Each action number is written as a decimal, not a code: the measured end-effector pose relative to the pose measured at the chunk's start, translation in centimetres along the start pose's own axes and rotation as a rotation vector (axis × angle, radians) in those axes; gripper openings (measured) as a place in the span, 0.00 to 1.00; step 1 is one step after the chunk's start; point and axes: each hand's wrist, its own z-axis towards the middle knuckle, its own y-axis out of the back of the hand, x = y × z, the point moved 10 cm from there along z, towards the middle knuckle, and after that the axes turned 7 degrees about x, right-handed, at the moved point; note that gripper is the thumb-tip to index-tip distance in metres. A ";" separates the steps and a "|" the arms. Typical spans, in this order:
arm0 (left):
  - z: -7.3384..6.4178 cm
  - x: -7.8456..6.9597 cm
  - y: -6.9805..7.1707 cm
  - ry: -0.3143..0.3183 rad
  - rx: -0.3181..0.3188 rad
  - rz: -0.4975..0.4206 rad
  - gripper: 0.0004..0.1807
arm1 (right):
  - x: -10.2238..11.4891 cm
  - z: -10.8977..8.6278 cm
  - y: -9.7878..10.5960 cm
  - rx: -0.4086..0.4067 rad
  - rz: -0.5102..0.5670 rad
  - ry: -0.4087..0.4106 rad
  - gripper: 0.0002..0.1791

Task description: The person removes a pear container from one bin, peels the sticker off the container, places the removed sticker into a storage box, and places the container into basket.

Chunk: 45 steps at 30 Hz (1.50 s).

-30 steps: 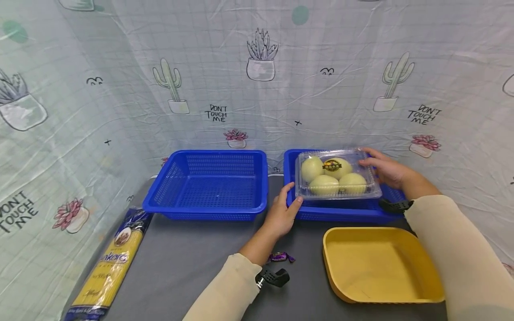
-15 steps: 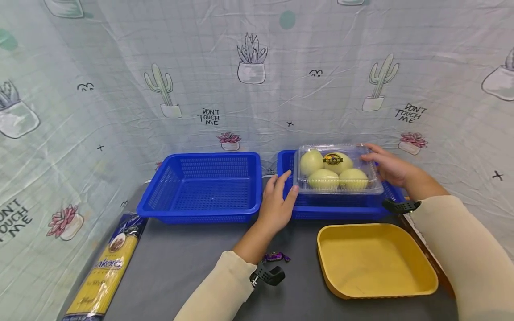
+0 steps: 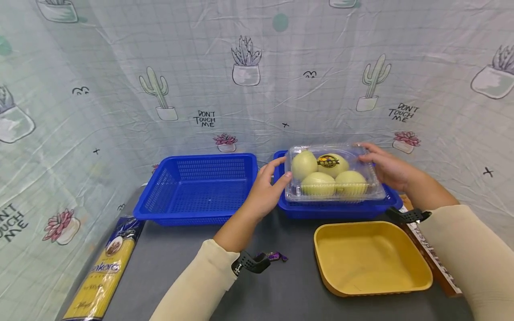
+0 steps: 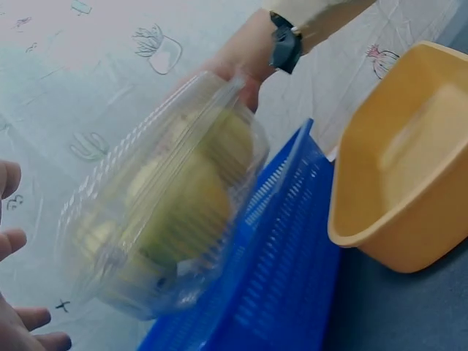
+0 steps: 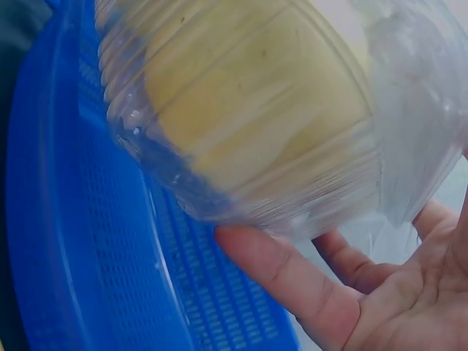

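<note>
A clear plastic fruit box (image 3: 331, 171) holding several pale yellow-green round fruits, with a black and gold label on its lid, is over the right blue basket (image 3: 295, 211). My right hand (image 3: 391, 168) grips its right end, thumb under the near side in the right wrist view. Beside the left end is my left hand (image 3: 263, 191), fingers spread and fairly straight. The left wrist view shows a gap between those fingers (image 4: 11, 245) and the box, which is tilted above the basket rim.
A second blue basket (image 3: 210, 191) stands to the left. Nearer the front are a yellow tray (image 3: 371, 258), a purple-wrapped candy (image 3: 277, 256) and, at the right, a long brown box (image 3: 431, 254). A spaghetti packet (image 3: 106, 272) lies far left. A printed curtain hangs behind.
My left hand has risen along the box's left end. The box has shifted slightly left over the basket, still in my right hand. The head view has turned a little right.
</note>
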 end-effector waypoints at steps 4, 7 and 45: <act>-0.1 -0.3 0.8 -0.009 0.002 -0.061 0.30 | 0.8 -0.7 -1.4 0.022 0.093 0.025 0.22; -0.3 -0.3 1.2 -0.010 0.004 -0.095 0.30 | 1.1 -1.1 -2.5 0.020 0.137 0.029 0.20; -9.0 1.1 14.7 -0.002 0.010 -0.150 0.29 | 4.4 1.7 -19.4 0.008 0.157 -0.029 0.35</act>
